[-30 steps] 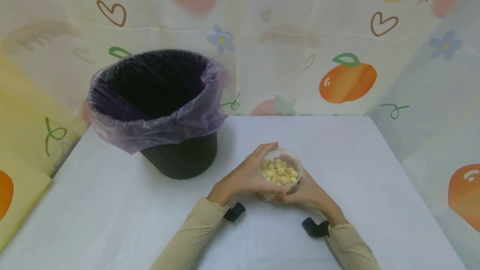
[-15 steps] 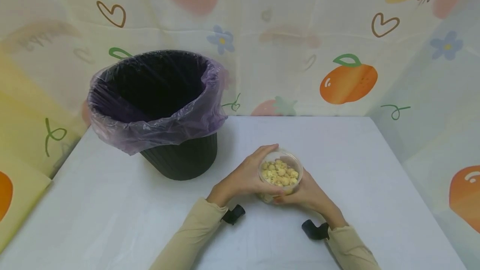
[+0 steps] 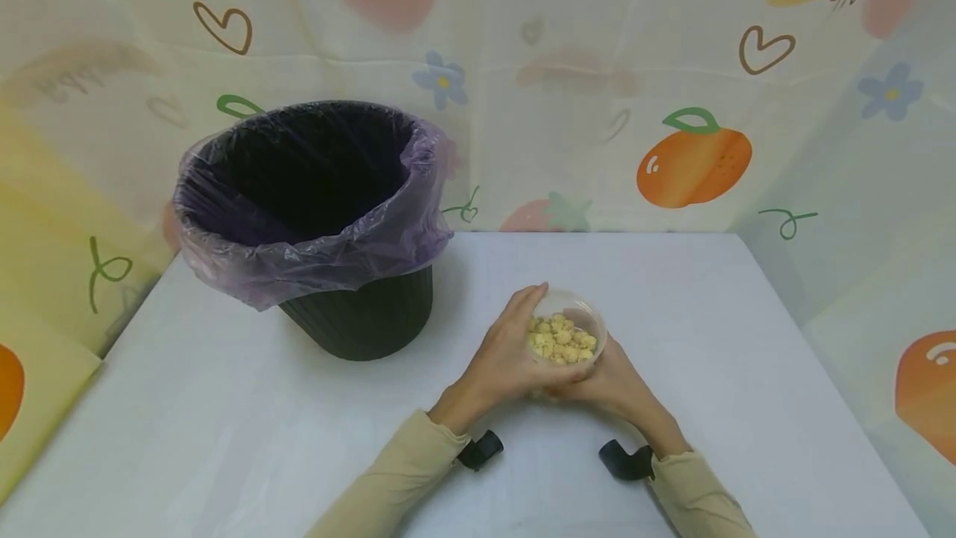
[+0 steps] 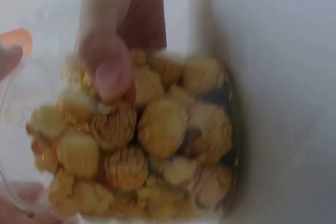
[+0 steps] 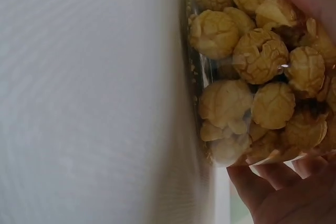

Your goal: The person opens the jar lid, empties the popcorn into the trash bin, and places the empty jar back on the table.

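Observation:
A clear round plastic tub (image 3: 578, 307) of yellow popcorn (image 3: 560, 343) stands between my hands over the white table, its open top tipped a little towards the head camera. My left hand (image 3: 502, 362) grips its left side, fingers at the far rim and thumb along the near side. From the right, my right hand (image 3: 618, 379) holds the tub lower down, its fingertips partly hidden. Through the clear wall, the left wrist view shows rounded popcorn (image 4: 161, 127) with a thumb pressed over it. In the right wrist view, the tub's base edge is close to the table; contact is unclear.
At the back left stands a black bin (image 3: 373, 318) lined with a purple plastic bag (image 3: 351, 256). A white cloth (image 3: 709, 339) covers the table. Behind it hangs a printed curtain (image 3: 568, 123) with oranges and hearts.
Over the last half second, my left hand and forearm have shifted slightly right, and the tub with them. My right hand stays nearly in place; the bin has not moved.

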The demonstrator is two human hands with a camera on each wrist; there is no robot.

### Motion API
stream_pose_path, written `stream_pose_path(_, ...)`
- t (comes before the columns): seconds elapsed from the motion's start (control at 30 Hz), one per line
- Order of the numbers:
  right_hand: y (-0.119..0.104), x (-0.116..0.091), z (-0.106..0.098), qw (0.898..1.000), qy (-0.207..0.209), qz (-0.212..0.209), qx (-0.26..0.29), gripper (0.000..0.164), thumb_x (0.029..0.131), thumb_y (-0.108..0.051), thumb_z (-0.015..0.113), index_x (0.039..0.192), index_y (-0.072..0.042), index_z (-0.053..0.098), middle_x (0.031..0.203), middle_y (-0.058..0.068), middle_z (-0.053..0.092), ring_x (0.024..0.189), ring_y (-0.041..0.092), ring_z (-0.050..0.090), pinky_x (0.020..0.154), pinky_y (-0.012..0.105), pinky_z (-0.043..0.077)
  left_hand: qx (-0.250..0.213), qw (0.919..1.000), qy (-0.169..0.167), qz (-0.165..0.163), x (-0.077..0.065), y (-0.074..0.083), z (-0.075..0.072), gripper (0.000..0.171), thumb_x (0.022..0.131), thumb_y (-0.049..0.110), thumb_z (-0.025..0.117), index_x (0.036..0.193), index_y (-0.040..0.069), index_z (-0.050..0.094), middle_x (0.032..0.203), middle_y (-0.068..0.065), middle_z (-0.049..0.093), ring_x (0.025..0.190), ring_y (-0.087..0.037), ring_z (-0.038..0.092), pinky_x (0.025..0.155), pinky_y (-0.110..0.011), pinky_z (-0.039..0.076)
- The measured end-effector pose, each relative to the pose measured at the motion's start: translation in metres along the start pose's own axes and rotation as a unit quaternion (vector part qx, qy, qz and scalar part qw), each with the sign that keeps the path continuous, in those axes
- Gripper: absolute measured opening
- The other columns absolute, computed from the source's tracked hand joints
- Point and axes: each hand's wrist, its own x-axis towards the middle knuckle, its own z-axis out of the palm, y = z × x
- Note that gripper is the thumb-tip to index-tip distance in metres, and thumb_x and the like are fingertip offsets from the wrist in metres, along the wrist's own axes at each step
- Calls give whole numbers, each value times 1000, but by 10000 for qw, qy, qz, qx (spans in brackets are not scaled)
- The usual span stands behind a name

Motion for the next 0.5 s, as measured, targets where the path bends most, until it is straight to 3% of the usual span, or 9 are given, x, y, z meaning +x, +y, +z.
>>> stream_pose_path(0.17,0,1,0,10000,-42,78,11,107,63,-21,93,150,-7,31,149,15,44,132,30,46,109,55,38,106,9999,-98,2,-1,1,-3,111,68,46,88,155,12,30,156,-4,36,142,-23,40,114,-46,40)
stream_pose_path(0.37,0,1,-3,9992,-290,-259,22,105,64,-22,92,148,-7,31,145,12,48,130,28,48,111,57,37,190,9960,-847,210,2,-5,-19,112,66,42,91,155,13,30,156,-2,33,143,-21,39,115,-44,39)
stream_pose_path(0.5,0,1,-4,9977,-538,-400,112,105,62,-20,93,148,-9,33,140,6,51,126,22,51,109,48,41,90,9908,-1318,282,4,-8,-28,109,67,39,90,154,16,30,157,2,34,144,-18,37,116,-45,38)
